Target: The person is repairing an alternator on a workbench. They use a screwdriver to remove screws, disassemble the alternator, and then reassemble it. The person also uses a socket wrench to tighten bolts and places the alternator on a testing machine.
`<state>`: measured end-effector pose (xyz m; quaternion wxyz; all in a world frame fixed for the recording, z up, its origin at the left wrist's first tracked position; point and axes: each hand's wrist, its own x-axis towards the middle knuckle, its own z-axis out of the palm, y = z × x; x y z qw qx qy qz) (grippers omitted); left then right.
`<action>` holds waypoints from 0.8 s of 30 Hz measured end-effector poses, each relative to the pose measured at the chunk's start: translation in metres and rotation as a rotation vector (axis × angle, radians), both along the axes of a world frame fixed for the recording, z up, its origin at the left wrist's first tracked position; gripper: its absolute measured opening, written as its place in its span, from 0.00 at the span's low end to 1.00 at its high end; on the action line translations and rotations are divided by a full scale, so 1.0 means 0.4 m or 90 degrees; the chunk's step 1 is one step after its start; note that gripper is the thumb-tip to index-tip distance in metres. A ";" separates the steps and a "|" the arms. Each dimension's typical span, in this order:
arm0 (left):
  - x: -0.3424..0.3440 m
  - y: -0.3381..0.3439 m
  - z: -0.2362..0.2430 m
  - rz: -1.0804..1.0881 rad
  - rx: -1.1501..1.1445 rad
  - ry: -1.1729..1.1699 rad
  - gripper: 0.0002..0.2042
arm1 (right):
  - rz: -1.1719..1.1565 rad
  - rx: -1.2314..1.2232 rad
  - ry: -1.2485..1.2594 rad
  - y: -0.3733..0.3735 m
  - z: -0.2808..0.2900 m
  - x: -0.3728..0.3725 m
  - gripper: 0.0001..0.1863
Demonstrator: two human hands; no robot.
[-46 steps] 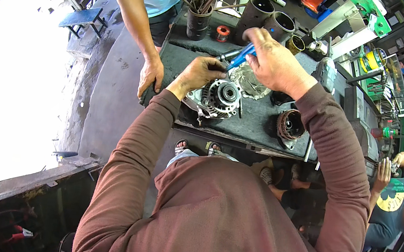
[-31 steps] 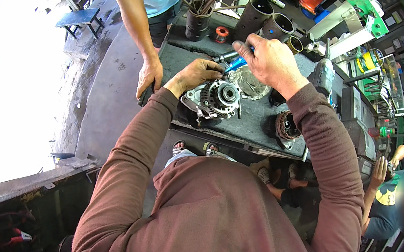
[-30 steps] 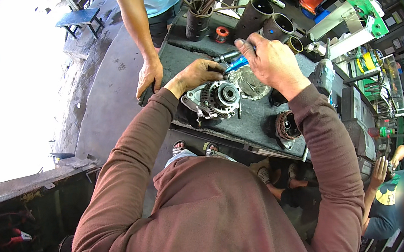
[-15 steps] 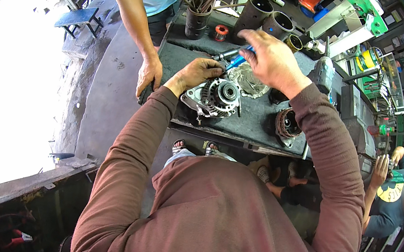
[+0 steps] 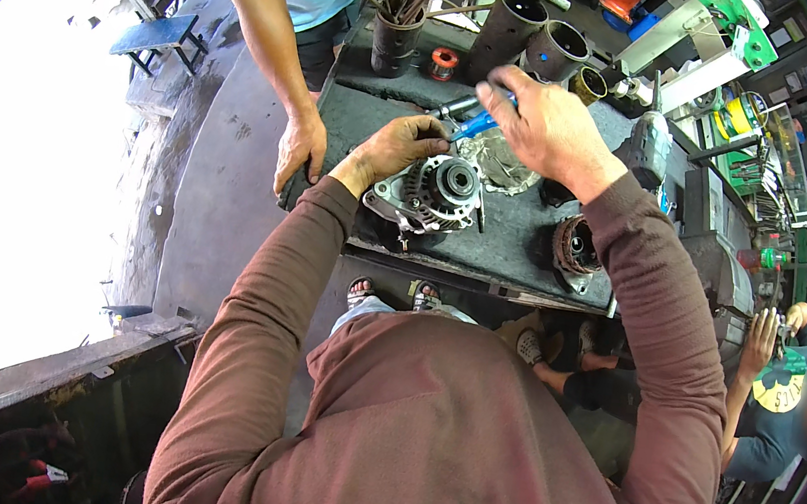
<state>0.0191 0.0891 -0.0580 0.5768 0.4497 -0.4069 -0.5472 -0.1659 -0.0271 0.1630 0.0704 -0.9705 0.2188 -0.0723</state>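
My right hand [image 5: 550,129] grips a blue-handled tool [image 5: 480,123] that slants down-left toward the fingertips of my left hand [image 5: 390,155]. Those fingers are closed at the tool's lower end, above the back rim of a silver alternator [image 5: 408,212] with a dark central pulley; what they hold there is hidden. A dark cylindrical tool [image 5: 451,107] lies behind. Beside the alternator is a crumpled metallic dish [image 5: 506,172]. A second part with copper windings [image 5: 575,248] rests to the right on the dark bench [image 5: 515,246].
A co-worker's hand [image 5: 301,149] rests at the bench's left edge. Behind stand metal cylinders [image 5: 507,28], a can of rods [image 5: 396,45] and a red spool [image 5: 444,64]. A power tool [image 5: 646,146] is at right; another person's hands [image 5: 763,342] are beyond it.
My right hand has shifted slightly back and forth on the blue tool, its grip moving a little. My left hand stays in nearly the same place by the alternator.
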 end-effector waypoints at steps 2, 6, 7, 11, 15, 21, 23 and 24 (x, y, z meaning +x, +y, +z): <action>0.007 -0.004 -0.019 -0.004 -0.009 0.002 0.15 | 0.203 -0.117 -0.249 -0.010 -0.038 -0.015 0.22; 0.011 -0.002 -0.031 0.004 0.031 0.074 0.13 | 0.058 0.024 -0.074 -0.017 -0.022 -0.001 0.22; 0.009 -0.002 -0.027 0.010 0.046 0.085 0.12 | -0.014 0.038 -0.058 -0.015 -0.021 0.006 0.22; 0.004 0.002 -0.010 -0.022 -0.003 0.123 0.12 | 0.084 -0.046 -0.137 -0.013 -0.028 0.001 0.22; 0.025 -0.006 -0.023 -0.073 0.027 0.168 0.11 | 0.172 -0.090 -0.226 -0.025 -0.058 0.012 0.22; 0.023 -0.001 -0.055 -0.053 -0.003 0.175 0.13 | 0.003 -0.022 -0.084 0.006 -0.036 0.018 0.17; 0.025 -0.001 -0.061 -0.061 0.006 0.191 0.14 | 0.086 0.019 -0.131 0.014 -0.031 0.006 0.15; 0.022 -0.003 -0.056 -0.068 0.015 0.221 0.14 | 0.125 0.040 -0.154 0.013 -0.030 -0.002 0.15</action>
